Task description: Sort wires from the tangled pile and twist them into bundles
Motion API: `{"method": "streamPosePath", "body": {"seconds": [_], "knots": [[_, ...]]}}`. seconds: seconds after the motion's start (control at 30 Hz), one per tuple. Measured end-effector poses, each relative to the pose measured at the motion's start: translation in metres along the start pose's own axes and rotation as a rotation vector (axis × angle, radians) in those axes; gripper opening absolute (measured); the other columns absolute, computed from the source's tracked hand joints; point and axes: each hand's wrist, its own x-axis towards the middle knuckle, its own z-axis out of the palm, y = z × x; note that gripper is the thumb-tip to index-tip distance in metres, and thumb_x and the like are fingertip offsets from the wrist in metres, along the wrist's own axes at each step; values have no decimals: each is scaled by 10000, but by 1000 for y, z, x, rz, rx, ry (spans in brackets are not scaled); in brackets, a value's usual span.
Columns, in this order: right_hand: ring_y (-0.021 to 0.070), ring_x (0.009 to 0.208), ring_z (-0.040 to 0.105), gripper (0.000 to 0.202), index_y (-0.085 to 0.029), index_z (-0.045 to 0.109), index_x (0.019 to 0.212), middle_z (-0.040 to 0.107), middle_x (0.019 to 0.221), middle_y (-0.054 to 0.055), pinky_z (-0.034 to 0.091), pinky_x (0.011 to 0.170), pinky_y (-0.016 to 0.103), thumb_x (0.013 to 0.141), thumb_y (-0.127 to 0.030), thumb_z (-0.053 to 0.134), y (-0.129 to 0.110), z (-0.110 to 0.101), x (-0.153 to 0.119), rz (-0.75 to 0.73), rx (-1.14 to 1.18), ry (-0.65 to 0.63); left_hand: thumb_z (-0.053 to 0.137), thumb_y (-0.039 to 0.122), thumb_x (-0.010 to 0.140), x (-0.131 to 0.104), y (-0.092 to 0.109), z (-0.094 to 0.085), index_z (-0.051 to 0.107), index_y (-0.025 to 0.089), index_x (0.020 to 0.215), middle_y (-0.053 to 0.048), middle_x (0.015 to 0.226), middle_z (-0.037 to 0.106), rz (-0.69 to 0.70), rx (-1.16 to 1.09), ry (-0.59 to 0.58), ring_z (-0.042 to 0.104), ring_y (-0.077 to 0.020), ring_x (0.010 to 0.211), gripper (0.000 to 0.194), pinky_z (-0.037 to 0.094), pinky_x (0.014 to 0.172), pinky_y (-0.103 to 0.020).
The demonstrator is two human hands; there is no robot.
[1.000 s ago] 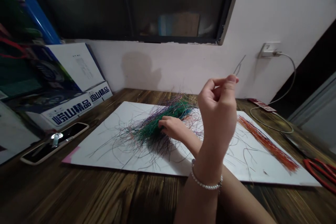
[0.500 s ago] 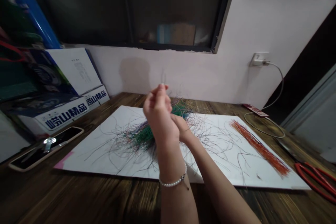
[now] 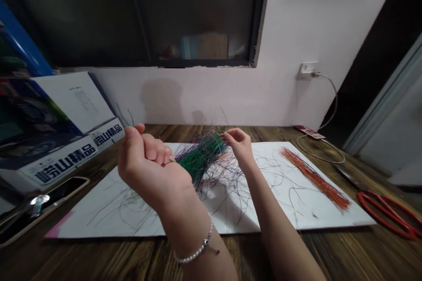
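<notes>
"崂山精品" in dark blue characters on white front strip of box [image 3: 62, 163], same "崂山精品" again farther along strip, small print on upright white panel [image 3: 82, 105] too small to read, print on red card [image 3: 309, 132] illegible

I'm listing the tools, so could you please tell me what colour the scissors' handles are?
Red; the scissors' handles show best in the head view.

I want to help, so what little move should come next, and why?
Maybe the right hand could gently draw one strand from the tangled heap, because it reaches the heap's edge, where strands cross, while the left hand holds green strands.
</notes>
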Motion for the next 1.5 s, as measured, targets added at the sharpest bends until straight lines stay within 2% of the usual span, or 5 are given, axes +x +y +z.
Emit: {"method": "streamPosePath", "body": {"seconds": [0.27,0.63,0.8,1.13,1.5], "knots": [[136,636,621,245,-173,553,778,685,752,56,479,580,255,726,-406,609,-29,-32,9,-36,-8,155,567,201,766,0,-16,15,551,185,628,58,485,210,129,53,105,151,-69,417,140,104,412,-245],[190,603,598,105,-156,709,651,697,655,80,452,638,338,659,-234,640,-37,-70,9,-78,-427,232,604,250,760,-4,-99,33,594,132,699,15,526,526,-207,349,-372,439,-55,455,133,292,443,-182],[156,626,617,162,-144,720,750,708,696,66,480,607,284,695,-281,655,-60,-69,4,-132,-329,126,593,280,794,-12,-99,37,585,145,753,-53,673,677,-331,367,-431,621,-101,602,141,395,530,-190],[103,594,559,49,-141,685,713,652,641,20,430,545,242,711,-184,662,-93,-57,-16,4,-181,-393,634,274,792,-21,-87,41,515,162,833,-104,824,723,-437,86,-628,687,-167,759,169,513,766,-291],[113,643,601,176,-138,700,750,664,666,22,467,588,237,697,-41,562,-89,-58,-15,2,-245,-406,676,254,761,-20,-77,39,545,153,843,-98,852,725,-487,6,-671,694,-168,793,185,523,747,-262]]}}
